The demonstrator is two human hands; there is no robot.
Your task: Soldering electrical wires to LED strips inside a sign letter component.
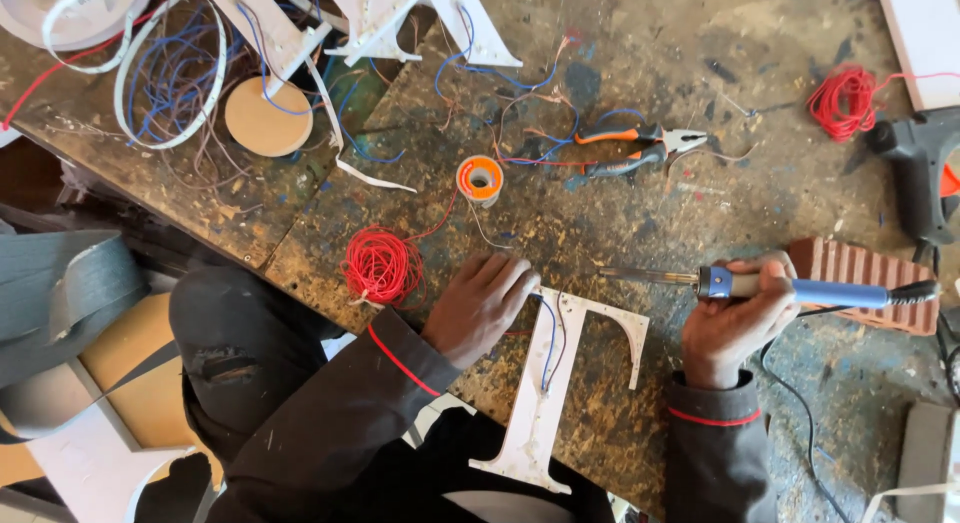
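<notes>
**Holding a white letter flat while a soldering iron is poised over it**

Pressing down at the near edge of the table point(700, 43), the left hand point(478, 308) is laid flat, fingers together, on the top-left arm of a white T-shaped letter point(560, 383). The letter lies face up, its foot overhanging the table edge toward the person, and thin blue wires point(549, 343) run along its stem. It is judged to be light and fairly stiff — cut sheet or foam board that could dent under heat or a hard pinch — so it is best held by flat pressure on the crossbar or by its outer edges, clear of the wiring.

The right hand point(735, 323) is closed around the blue handle of a soldering iron point(770, 286), whose metal tip is held level just above the crossbar, pointing toward the left hand. The iron is rigid and, judging by its use, hot at the front; only the handle is safe to grip. A red brick point(860, 268) lies just behind it.

Farther out, a tangle of red wire point(383, 266) rests near the left hand — soft and springy. Beyond it stand a small orange spool point(480, 179) and orange-handled pliers point(640, 148). A second red coil point(842, 103) and a dark glue gun point(920, 173) lie at the far right. No open containers can be made out; at the far left, white strip is looped among loose wires.
</notes>
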